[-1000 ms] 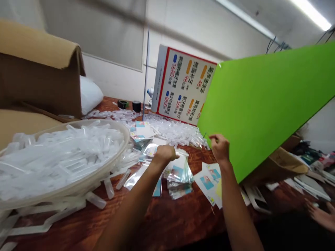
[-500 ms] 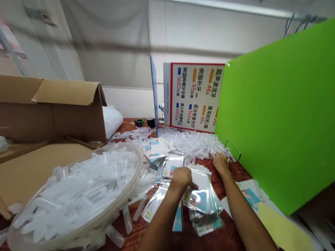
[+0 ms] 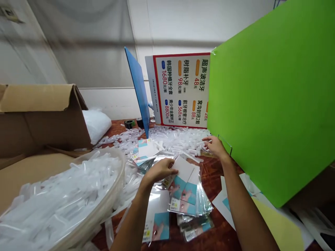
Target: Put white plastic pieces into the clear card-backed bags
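Note:
My left hand [image 3: 160, 170] is closed on a printed card in a clear sleeve [image 3: 180, 176], thumb on top and fingers beneath. The card is white and blue with a picture of fingers, and it lies tilted over a fanned stack of sleeved cards [image 3: 204, 202]. My right hand [image 3: 215, 146] is at the right edge of a heap of translucent plastic tubes [image 3: 178, 139]. Its fingertips pinch a slim translucent tube [image 3: 205, 142], partly hidden by the fingers. Another sleeved card [image 3: 157, 219] lies flat below my left hand.
A round tub [image 3: 121, 174] heaped with translucent tubes stands at left, before an open cardboard box [image 3: 44, 129]. More sleeved cards [image 3: 146, 150] lie beyond my left hand. A green board [image 3: 267, 104], a printed sign [image 3: 183, 90] and a blue panel [image 3: 138, 90] stand around the heap.
My left hand has moved left from the stack and now holds a card at an angle. My right hand has lifted slightly from the heap, with its fingers now visible. The view has turned right.

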